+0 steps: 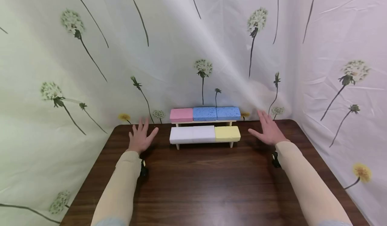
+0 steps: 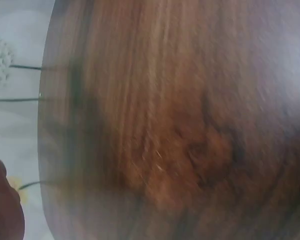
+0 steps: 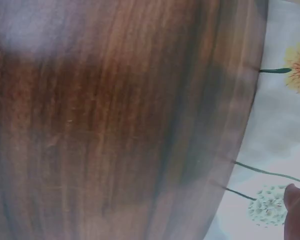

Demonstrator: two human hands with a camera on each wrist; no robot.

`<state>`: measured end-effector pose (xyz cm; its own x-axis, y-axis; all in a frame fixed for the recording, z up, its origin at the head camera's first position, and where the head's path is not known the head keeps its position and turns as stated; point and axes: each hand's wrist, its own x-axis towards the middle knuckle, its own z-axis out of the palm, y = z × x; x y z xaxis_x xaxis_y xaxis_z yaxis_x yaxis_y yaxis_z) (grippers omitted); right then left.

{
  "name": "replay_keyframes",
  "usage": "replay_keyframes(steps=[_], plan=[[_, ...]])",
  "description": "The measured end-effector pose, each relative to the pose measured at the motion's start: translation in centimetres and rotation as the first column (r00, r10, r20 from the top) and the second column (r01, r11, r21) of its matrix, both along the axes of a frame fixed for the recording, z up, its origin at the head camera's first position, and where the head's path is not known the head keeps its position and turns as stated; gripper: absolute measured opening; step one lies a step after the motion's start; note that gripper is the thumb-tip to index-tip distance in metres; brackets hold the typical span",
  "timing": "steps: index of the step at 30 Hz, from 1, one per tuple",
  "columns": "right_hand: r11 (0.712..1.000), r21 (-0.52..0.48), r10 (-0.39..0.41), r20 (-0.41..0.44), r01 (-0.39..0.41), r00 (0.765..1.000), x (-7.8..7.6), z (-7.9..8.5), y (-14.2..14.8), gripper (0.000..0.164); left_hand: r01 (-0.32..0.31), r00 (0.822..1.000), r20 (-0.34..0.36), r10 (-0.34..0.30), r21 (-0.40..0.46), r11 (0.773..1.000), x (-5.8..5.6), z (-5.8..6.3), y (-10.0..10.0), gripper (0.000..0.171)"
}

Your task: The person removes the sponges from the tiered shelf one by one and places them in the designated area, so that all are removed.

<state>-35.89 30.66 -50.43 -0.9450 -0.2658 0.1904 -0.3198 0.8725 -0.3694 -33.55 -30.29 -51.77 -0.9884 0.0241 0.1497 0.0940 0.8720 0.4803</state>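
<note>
Two low pale wooden stands bear sponge-like blocks in two rows. On the back stand (image 1: 204, 121) lie a pink block (image 1: 181, 115) and two speckled blue blocks (image 1: 204, 114), side by side. The front stand (image 1: 177, 146) carries two white blocks (image 1: 192, 134) and a yellow block (image 1: 227, 134) at its right end. My left hand (image 1: 140, 138) is spread to the left of the stands, fingers pointing away. To their right my right hand (image 1: 270, 130) is spread too, apart from the yellow block. Neither hand holds anything. Each wrist view shows only a bit of hand.
The stands rest near the far edge of a dark brown wooden table (image 1: 205, 182). Behind and beside it hangs a white cloth (image 1: 169, 51) printed with dandelions. Both sleeved forearms reach over the table, with a dark device on each wrist.
</note>
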Motion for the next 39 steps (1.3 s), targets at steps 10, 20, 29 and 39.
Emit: replay_keyframes(steps=[10, 20, 29, 39], plan=[[0.977, -0.206, 0.071, 0.095, -0.050, 0.993, -0.1, 2.2, -2.3, 0.108, 0.054, 0.999, -0.023, -0.050, 0.371, 0.927, 0.6, -0.6, 0.3, 0.078], [0.951, -0.304, 0.104, 0.148, -0.055, 0.984, -0.5, 3.8, -5.2, 0.100, 0.244, 0.945, -0.004, -0.326, 0.672, 0.700, 1.6, -1.7, 5.5, 0.073], [0.951, -0.300, 0.120, 0.153, -0.070, 0.981, -1.2, 4.4, -6.2, 0.103, 0.209, 0.946, 0.011, -0.325, 0.744, 0.635, 1.7, -3.0, 7.3, 0.090], [0.943, -0.322, 0.142, 0.185, -0.077, 0.972, -1.8, 4.7, -6.5, 0.102, 0.146, 0.956, 0.078, -0.283, 0.711, 0.688, 1.2, -3.6, 7.5, 0.095]])
